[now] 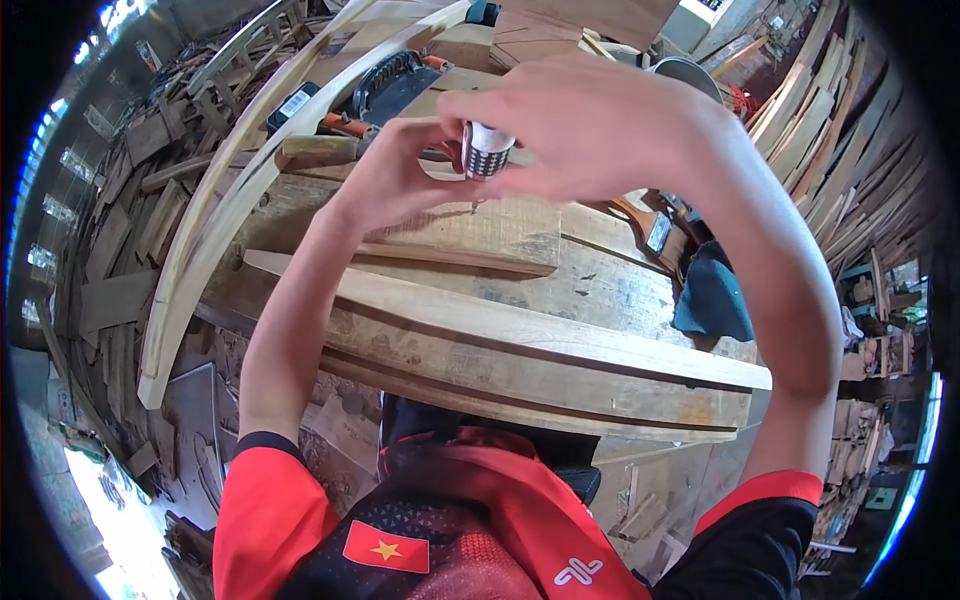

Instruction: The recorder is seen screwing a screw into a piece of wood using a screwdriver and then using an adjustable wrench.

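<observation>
Both hands closed on small white tube, left hand gripping its body, right hand covering its top, raised above planks on surface; apparently opening stage, calling for firm twist.

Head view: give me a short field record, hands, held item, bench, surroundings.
left hand: raised over the bench, fingers touching the small cylinder
right hand: closed around the upper part of the small cylinder
small cylinder: white with a dark dotted band, held between both hands
workbench: worn wood, carrying long planks
power tool: dark, orange-trimmed, behind the hands
curved wooden strips: on the left
dark blue cloth: at the bench's right edge
</observation>
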Demonstrator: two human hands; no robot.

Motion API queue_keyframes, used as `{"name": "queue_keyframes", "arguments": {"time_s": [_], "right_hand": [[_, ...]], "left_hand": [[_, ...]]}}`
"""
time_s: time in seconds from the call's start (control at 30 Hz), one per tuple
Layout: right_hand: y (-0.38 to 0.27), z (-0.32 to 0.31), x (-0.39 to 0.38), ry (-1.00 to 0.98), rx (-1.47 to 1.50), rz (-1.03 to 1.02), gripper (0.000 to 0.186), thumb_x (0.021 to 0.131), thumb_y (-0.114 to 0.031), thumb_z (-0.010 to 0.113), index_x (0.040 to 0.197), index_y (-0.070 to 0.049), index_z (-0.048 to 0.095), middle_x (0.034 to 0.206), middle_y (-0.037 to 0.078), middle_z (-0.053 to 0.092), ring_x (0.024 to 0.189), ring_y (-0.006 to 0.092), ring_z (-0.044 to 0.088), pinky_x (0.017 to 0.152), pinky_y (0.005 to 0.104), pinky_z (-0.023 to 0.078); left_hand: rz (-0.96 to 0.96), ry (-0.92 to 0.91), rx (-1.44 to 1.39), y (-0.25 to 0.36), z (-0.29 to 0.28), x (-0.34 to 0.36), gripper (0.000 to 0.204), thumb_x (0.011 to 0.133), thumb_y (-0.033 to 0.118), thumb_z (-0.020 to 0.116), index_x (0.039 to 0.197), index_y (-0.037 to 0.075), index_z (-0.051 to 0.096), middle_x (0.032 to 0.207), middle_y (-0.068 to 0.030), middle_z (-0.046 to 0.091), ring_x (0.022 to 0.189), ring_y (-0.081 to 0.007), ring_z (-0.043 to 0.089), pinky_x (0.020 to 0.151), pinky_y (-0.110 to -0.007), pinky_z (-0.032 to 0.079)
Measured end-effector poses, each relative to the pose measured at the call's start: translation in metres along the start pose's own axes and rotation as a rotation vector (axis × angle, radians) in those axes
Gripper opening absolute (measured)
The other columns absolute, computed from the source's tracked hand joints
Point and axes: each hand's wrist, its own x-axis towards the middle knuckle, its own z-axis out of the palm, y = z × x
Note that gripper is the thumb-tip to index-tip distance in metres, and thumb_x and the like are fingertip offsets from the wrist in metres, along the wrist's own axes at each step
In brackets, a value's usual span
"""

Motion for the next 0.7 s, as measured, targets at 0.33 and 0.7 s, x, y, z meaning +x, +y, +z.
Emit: {"name": "queue_keyframes", "arguments": {"time_s": [0.33,0.7], "right_hand": [[-0.020,-0.009,0.013,-0.313,-0.184,0.384,0.036,0.099,-0.037,0.067,0.120,-0.008,0.067,0.106,0.017,0.074,0.102,0.0343,0.071,0.091,0.0458,0.055],[-0.022,-0.036,0.028,-0.539,-0.139,0.258,0.055,0.105,-0.042,0.054,0.129,0.008,0.055,0.080,0.019,0.069,0.077,0.0327,0.069,0.077,0.0470,0.056]], "left_hand": [[0.009,-0.111,0.197,-0.021,-0.003,0.001,0.035,0.079,0.026,0.092,0.099,0.004,0.075,0.088,-0.0047,0.074,0.081,-0.0125,0.070,0.079,-0.030,0.057],[0.053,0.007,0.147,-0.021,0.007,-0.008,0.034,0.082,0.027,0.089,0.105,0.004,0.076,0.096,-0.0033,0.076,0.088,-0.0125,0.071,0.088,-0.031,0.058]]}}
